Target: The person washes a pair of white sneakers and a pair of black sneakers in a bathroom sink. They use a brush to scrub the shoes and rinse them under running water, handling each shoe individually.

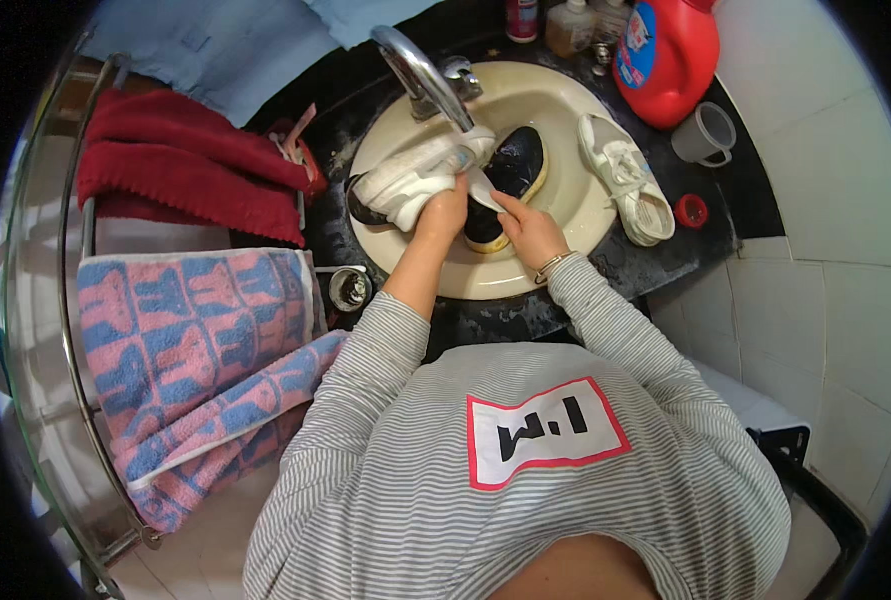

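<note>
Over the cream washbasin [483, 289], my left hand [445, 210] grips a white shoe [408, 169] from its near side. The shoe lies on its side, with its toe end under the spout of the chrome faucet [423, 71]. My right hand [531, 231] pinches a thin white flap [483, 189] at the shoe, perhaps its tongue. Beneath, a black shoe [520, 159] with a yellowed sole edge rests in the basin, partly hidden by the flap and my hands. Another dark piece [366, 206] shows under the white shoe's left end. A second white laced shoe [627, 180] leans across the basin's right rim.
A red detergent jug [670, 64], a clear measuring cup [704, 135] and a red cap [691, 211] stand on the black counter [663, 266]. Several bottles [569, 30] line the back. At left are a small cup [350, 289], a patterned towel [205, 322] and a red cloth [182, 161].
</note>
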Tool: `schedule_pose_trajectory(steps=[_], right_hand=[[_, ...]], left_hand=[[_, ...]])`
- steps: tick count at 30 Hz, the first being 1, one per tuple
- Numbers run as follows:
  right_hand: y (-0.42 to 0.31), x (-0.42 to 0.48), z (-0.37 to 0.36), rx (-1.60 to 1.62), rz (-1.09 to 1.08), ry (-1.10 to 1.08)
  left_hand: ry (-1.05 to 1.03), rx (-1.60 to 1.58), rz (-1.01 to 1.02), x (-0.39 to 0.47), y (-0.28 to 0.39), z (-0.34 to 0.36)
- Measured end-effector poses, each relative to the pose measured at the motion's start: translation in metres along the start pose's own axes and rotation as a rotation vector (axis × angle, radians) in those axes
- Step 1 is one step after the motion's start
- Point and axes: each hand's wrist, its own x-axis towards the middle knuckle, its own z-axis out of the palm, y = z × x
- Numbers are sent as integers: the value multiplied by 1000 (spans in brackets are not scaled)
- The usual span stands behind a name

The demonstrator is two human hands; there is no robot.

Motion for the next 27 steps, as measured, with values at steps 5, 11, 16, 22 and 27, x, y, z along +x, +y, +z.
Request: schedule_pose_trajectory(steps=[5,11,16,22,27], right_hand=[[8,-14,-46,-215,67,-22],[9,-16,-48,90,55,139],[-14,-21,-31,-8,-153,110],[-28,-39,-60,-185,-333,16],[22,-45,-186,-480,-100,481]], left_hand=[[-159,-509,-501,-6,-4,-10],[-235,-1256,-918,-11,22,1],[-422,-1617,-801,-12,46,-13],[-303,-1682,-962,-8,42,-12],[-217,-1654,-959,-6,23,-23]])
